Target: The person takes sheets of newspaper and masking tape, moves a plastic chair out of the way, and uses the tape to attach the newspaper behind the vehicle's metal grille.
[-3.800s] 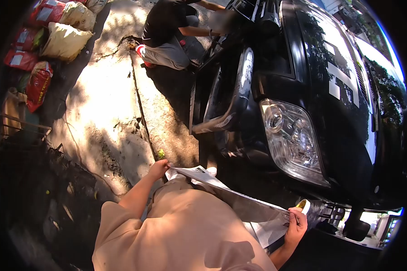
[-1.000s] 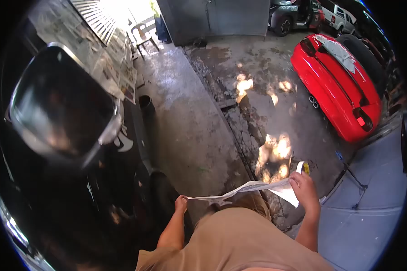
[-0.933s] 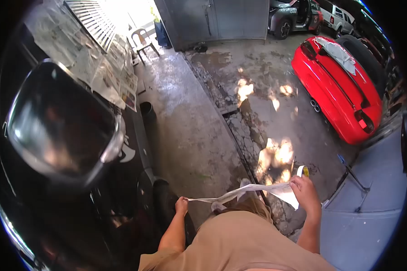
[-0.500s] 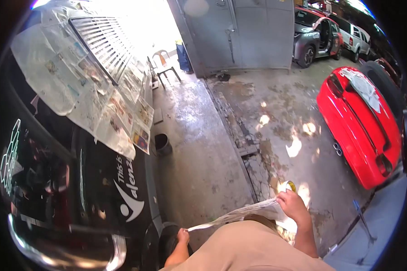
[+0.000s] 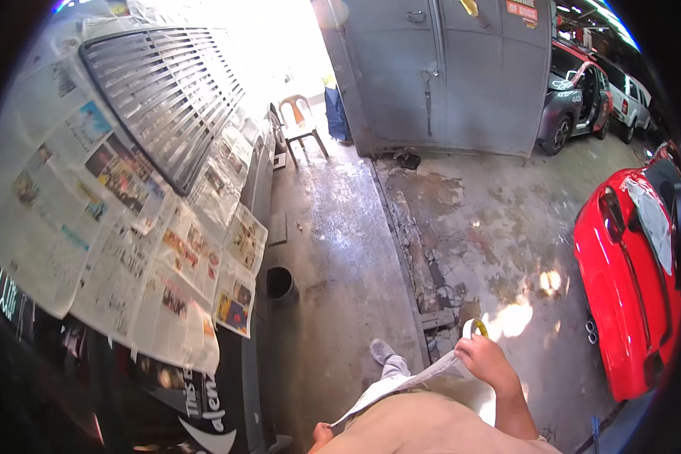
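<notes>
Your left hand (image 5: 322, 434) pinches one end of a paper sheet (image 5: 424, 374); your right hand (image 5: 486, 359) grips the other, a tape roll (image 5: 469, 328) at its fingers. The sheet stretches before you, not yet laid on anything visible. Newspaper (image 5: 132, 291) already covers the dark vehicle (image 5: 238, 378) around a slatted panel (image 5: 159, 98); lettered bodywork below shows bare. Stained concrete floor (image 5: 329, 250) runs past a bucket (image 5: 282, 289), chair (image 5: 301, 132) and grey doors (image 5: 477, 83), a red car (image 5: 609, 303) at right.
</notes>
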The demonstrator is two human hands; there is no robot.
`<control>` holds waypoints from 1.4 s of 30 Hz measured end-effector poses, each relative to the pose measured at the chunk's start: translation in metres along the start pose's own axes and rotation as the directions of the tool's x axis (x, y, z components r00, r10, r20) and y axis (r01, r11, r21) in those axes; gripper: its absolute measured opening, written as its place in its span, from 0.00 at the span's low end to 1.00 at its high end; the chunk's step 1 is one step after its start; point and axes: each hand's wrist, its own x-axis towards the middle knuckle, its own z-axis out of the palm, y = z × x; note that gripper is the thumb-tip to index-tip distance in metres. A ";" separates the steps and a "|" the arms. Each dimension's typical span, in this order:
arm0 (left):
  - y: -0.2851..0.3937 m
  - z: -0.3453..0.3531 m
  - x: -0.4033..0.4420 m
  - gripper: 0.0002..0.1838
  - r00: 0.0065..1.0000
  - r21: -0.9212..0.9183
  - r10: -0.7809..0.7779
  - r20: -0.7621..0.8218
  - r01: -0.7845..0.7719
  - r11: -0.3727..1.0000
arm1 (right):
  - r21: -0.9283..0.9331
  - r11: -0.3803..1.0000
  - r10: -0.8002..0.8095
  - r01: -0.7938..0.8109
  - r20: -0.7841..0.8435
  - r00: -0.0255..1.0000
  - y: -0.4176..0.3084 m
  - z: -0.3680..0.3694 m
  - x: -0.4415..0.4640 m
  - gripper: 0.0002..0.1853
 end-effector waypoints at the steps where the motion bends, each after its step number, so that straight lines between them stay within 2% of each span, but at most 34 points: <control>1: 0.020 -0.002 0.022 0.07 1.000 0.011 0.017 -0.012 -0.017 1.000 | 0.024 0.999 0.036 -0.036 -0.009 0.999 0.007 0.006 0.024 0.07; 3: 0.074 -0.003 0.076 0.07 0.997 0.021 0.067 -0.037 -0.066 0.998 | 0.027 0.994 0.107 -0.107 -0.012 0.994 0.011 -0.003 0.080 0.07; 4: 0.108 -0.005 0.104 0.07 0.992 0.022 0.073 -0.102 -0.071 0.997 | 0.020 0.990 0.140 -0.140 -0.011 0.990 0.013 -0.011 0.107 0.07; 5: 0.148 -0.011 0.134 0.07 0.997 0.003 0.058 -0.057 -0.058 0.998 | 0.044 0.990 0.137 -0.136 -0.029 0.990 0.017 -0.023 0.134 0.07; 7: 0.228 -0.024 0.202 0.09 0.979 0.116 0.183 -0.093 -0.172 0.978 | 0.106 0.985 0.143 -0.136 -0.059 0.988 0.025 -0.040 0.184 0.07; 8: 0.268 -0.031 0.232 0.12 0.959 0.071 0.258 -0.116 -0.251 0.965 | 0.086 0.981 0.180 -0.173 -0.075 0.981 0.031 -0.042 0.203 0.07; 9: 0.306 -0.043 0.265 0.13 0.962 0.109 0.270 -0.048 -0.263 0.959 | 0.070 0.976 0.214 -0.208 -0.092 0.972 0.040 -0.043 0.223 0.07; 10: 0.349 -0.053 0.293 0.13 0.956 0.172 0.291 -0.047 -0.279 0.945 | 0.054 0.970 0.243 -0.238 -0.114 0.963 0.049 -0.045 0.246 0.07; 13: 0.466 -0.078 0.378 0.12 0.916 0.107 0.397 -0.050 -0.390 0.914 | 0.077 0.942 0.333 -0.326 -0.106 0.937 0.078 -0.039 0.313 0.07; 15: 0.525 -0.084 0.427 0.11 0.878 0.080 0.469 -0.092 -0.463 0.883 | 0.081 0.944 0.326 -0.319 -0.102 0.940 0.099 -0.034 0.368 0.08; 17: 0.575 -0.088 0.461 0.11 0.850 0.146 0.505 -0.151 -0.486 0.861 | 0.075 0.949 0.311 -0.305 -0.099 0.945 0.123 -0.034 0.428 0.08; 19: 0.614 -0.094 0.477 0.11 0.872 0.109 0.465 -0.155 -0.453 0.885 | 0.049 0.966 0.259 -0.255 -0.124 0.958 0.150 -0.035 0.496 0.07; 21: 0.619 -0.090 0.507 0.11 0.902 0.154 0.391 -0.183 -0.366 0.918 | 0.067 0.974 0.224 -0.216 -0.134 0.965 0.154 -0.050 0.579 0.06; 23: 0.635 -0.093 0.513 0.11 0.929 0.106 0.292 -0.228 -0.274 0.956 | 0.090 0.986 0.147 -0.139 -0.089 0.985 0.155 -0.064 0.658 0.07; 25: 0.640 -0.091 0.532 0.09 0.945 0.003 0.178 -0.276 -0.184 0.983 | 0.123 0.992 0.045 -0.038 -0.054 0.998 0.153 -0.068 0.734 0.07; 27: 0.643 -0.083 0.540 0.08 0.962 -0.164 0.002 -0.272 -0.049 0.985 | 0.081 0.989 -0.121 0.123 -0.033 0.992 0.155 -0.064 0.809 0.06; 29: 0.634 -0.059 0.552 0.06 0.928 -0.166 -0.022 -0.372 -0.043 0.985 | 0.041 0.967 -0.253 0.252 0.030 0.967 0.155 -0.056 0.876 0.06; 32: 0.657 -0.025 0.553 0.04 0.897 -0.166 -0.090 -0.433 0.018 0.986 | -0.022 0.919 -0.389 0.394 0.129 0.912 0.150 -0.037 0.981 0.06; 33: 0.660 -0.010 0.561 0.04 0.877 -0.145 -0.101 -0.469 0.036 0.989 | -0.011 0.915 -0.399 0.404 0.132 0.907 0.152 -0.028 1.013 0.06; 35: 0.701 -0.002 0.586 0.05 0.858 -0.084 0.039 -0.512 -0.096 0.992 | 0.014 0.902 -0.430 0.432 0.118 0.895 0.152 -0.004 1.078 0.06; 36: 0.723 -0.003 0.600 0.06 0.871 -0.137 -0.080 -0.485 0.015 0.990 | 0.049 0.908 -0.420 0.417 0.111 0.901 0.149 0.003 1.110 0.06; 38: 0.749 -0.004 0.662 0.06 0.887 -0.182 -0.166 -0.430 0.095 0.979 | 0.076 0.929 -0.368 0.361 0.102 0.924 0.150 0.020 1.165 0.06; 42: 0.848 -0.043 0.792 0.08 0.924 -0.202 -0.146 -0.354 0.077 0.976 | 0.052 0.961 -0.274 0.272 0.054 0.960 0.153 0.002 1.280 0.07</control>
